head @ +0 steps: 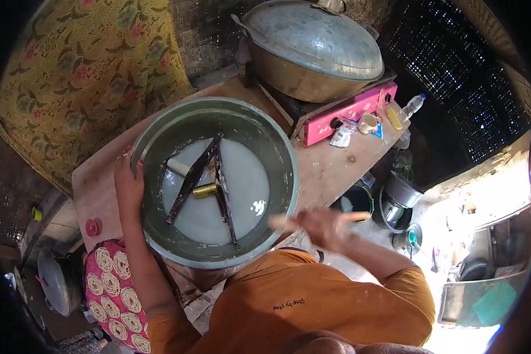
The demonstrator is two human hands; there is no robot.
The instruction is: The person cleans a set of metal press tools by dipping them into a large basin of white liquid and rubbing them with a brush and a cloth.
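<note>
A large grey-green plastic basin [287, 186] stands before me with cloudy whitish liquid [243, 177] in it. Two dark sticks lean together inside, the left stick [190, 186] crossing the top of the right stick [223, 199]. Between them sits a short gold-coloured cylinder [205, 190]; a pale cylinder [178, 167] lies behind the left stick. My left hand [130, 175] holds the basin's left rim, its thumb over the edge. Blurred by motion, my right hand [321, 228] is at the lower right rim; whether it holds anything is unclear.
A big lidded metal pot [314, 57] sits on a pink-fronted stove [349, 113]. A cup [367, 123], sachets and a plastic bottle [413, 106] lie beside it. At lower left, coiled noodle-like nests rest on a pink tray [90, 270]. Buckets and pots [400, 190] stand at right.
</note>
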